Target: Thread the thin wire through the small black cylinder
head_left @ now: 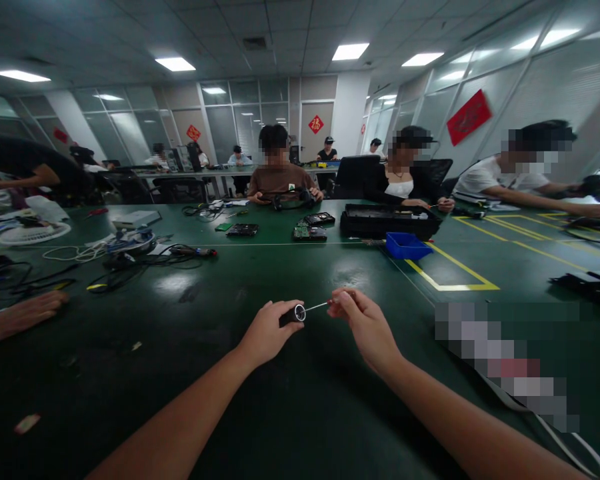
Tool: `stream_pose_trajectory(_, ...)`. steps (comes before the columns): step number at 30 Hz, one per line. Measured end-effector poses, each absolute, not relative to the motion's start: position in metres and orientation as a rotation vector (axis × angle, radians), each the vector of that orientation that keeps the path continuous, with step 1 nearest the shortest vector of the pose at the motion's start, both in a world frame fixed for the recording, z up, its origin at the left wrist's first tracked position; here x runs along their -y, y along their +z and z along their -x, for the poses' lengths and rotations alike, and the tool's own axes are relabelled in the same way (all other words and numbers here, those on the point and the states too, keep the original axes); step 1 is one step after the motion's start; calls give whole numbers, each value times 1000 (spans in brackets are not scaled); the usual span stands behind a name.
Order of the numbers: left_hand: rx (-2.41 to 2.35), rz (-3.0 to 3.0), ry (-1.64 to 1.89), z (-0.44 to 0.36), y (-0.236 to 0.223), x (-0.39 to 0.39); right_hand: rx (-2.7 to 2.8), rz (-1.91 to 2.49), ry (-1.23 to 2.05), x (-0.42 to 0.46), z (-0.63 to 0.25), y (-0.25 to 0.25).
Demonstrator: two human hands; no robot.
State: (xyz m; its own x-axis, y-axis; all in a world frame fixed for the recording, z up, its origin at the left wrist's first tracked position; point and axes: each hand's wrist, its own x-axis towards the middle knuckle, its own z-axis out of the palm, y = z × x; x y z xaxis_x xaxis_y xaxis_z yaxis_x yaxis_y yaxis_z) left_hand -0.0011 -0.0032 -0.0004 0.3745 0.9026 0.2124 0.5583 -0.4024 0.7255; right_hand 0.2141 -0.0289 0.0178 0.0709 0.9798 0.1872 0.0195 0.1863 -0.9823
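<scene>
My left hand (269,333) is closed around a short black cylinder (299,313) with a bright silver ring at its open end, which faces right. The fingers cover most of the cylinder's body. In my right hand (364,327) the fingertips pinch a slim screwdriver (317,307), its thin metal shaft pointing left. The tip meets the ringed end; whether it sits inside or just at the rim I cannot tell. Both hands are above the dark green table (280,413).
Farther back lie circuit boards with drives (310,233), a long black casing (390,220) and a blue bin (408,245). Tangled cables (135,257) spread at left, near another person's hand (25,317). At right is a blurred-out item (505,360) with a white cord. Several people sit around.
</scene>
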Motion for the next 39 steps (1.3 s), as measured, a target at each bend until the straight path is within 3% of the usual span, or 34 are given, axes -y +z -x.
stream_pose_trajectory(5, -1201, -2147, 810, 3, 0, 3, 841, 1013, 1400, 17, -219, 11)
stream_pose_trajectory(14, -1215, -2158, 808, 6, -1, 3, 1135, 1090, 1041, 23, -218, 9)
stream_pose_trajectory(39, -1194, -2284, 767, 4, -4, 1, 1568, 1315, 685, 30, -223, 15)
